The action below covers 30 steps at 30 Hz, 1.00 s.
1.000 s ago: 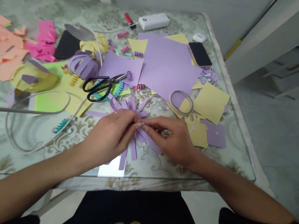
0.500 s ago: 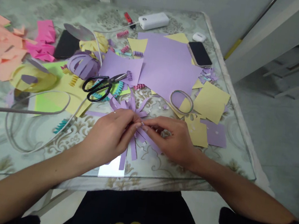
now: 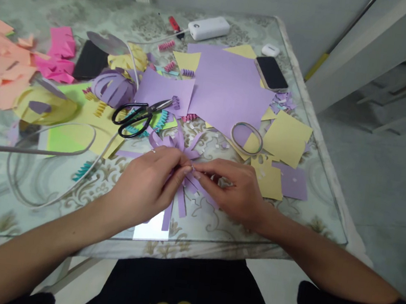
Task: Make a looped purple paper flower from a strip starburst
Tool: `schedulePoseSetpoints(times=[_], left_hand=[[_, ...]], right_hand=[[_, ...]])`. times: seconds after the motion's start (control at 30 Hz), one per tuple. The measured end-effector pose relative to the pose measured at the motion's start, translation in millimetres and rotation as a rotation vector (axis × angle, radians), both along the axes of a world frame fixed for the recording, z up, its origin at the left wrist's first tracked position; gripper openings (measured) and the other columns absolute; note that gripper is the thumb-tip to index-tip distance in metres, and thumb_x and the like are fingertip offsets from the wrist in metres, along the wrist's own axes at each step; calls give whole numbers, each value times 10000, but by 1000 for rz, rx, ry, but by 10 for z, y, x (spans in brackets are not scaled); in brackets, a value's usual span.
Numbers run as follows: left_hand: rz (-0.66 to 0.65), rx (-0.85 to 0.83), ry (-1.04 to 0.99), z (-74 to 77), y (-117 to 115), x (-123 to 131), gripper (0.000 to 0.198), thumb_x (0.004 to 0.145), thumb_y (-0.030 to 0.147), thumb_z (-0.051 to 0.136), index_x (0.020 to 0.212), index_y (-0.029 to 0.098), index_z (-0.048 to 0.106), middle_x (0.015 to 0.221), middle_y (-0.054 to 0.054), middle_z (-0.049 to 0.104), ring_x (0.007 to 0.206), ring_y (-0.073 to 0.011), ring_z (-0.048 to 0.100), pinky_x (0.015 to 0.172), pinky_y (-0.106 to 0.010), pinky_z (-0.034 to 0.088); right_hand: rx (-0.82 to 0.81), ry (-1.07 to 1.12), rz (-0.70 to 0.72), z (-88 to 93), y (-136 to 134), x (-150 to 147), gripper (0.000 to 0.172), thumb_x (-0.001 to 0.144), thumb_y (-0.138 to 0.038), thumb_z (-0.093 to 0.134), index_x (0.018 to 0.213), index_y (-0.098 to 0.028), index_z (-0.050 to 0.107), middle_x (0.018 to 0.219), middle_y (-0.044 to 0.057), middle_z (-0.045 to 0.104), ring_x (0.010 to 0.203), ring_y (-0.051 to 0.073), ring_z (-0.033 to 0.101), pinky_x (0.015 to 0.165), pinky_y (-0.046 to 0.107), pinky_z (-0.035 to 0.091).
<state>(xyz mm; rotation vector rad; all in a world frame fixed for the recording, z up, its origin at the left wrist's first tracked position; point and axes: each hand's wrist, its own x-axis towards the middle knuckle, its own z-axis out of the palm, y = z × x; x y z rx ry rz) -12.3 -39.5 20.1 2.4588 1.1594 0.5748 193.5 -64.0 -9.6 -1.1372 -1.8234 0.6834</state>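
Observation:
Purple paper strips (image 3: pixel 180 201) fan out in a star shape on the table, beneath and around my hands. My left hand (image 3: pixel 155 176) is closed in a pinch over their centre. Its fingertips meet those of my right hand (image 3: pixel 233 188), which pinches from the other side. Between the fingertips shows a tiny pale bit, too small to name. The middle of the strips is hidden by my fingers. Black-handled scissors (image 3: pixel 140 117) lie just beyond my left hand, partly open. Small white bits (image 3: pixel 196 195) are scattered beside the strips.
Beyond my hands lie a large purple sheet (image 3: pixel 229 86), a tape roll (image 3: pixel 246 138), yellow paper (image 3: pixel 286 138) and a phone (image 3: pixel 271 73). Paper strip balls (image 3: pixel 113 88) and a white cable (image 3: pixel 29 205) are on the left. A white power bank (image 3: pixel 208 28) sits at the back.
My hands stay at the same spot with only a very slight shift of the fingers. Everything else on the table lies as before.

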Motion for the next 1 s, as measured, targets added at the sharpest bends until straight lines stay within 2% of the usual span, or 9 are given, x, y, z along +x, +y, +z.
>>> schedulePoseSetpoints(times=[0.13,0.33,0.47,0.7,0.83,1.0], left_hand=[[-6,49,22,-18,-8,-2,124,1029,243,520,959,182,602,845,-23,652,761,-187,623,674,-308,450],[-25,108,58,-46,-34,-6,167,1044,259,493,979,172,619,859,-40,644,791,-207,622,683,-330,457],[-46,140,51,-36,-49,4,158,1039,235,492,965,172,616,848,-40,641,781,-205,614,677,-331,457],[-9,82,-36,-26,-88,26,111,1022,226,523,976,183,615,874,-35,656,822,-195,629,721,-331,489],[55,88,-32,1,-73,13,123,1015,241,545,932,183,614,837,-28,652,793,-188,624,692,-327,476],[59,20,-90,76,-29,1,114,1016,235,533,977,188,629,835,-24,657,777,-178,617,689,-321,488]], right_hand=[[23,16,14,11,3,-1,102,929,-162,705,981,-195,786,891,11,793,684,106,689,618,224,543],[33,-14,-18,40,10,-11,32,903,-159,730,912,-173,757,804,-8,760,605,81,619,572,215,491],[44,-24,-16,33,11,-11,56,876,-114,726,877,-169,734,771,-19,730,597,74,589,573,208,479],[111,6,-39,5,-6,-23,62,895,-134,716,851,-176,708,775,-11,715,613,81,577,598,226,482],[145,37,-43,11,-21,-31,81,905,-133,695,850,-192,697,782,-14,710,627,86,586,602,233,487],[32,78,-71,31,-12,-12,56,928,-183,692,888,-212,717,781,-21,724,623,92,591,585,233,491]])
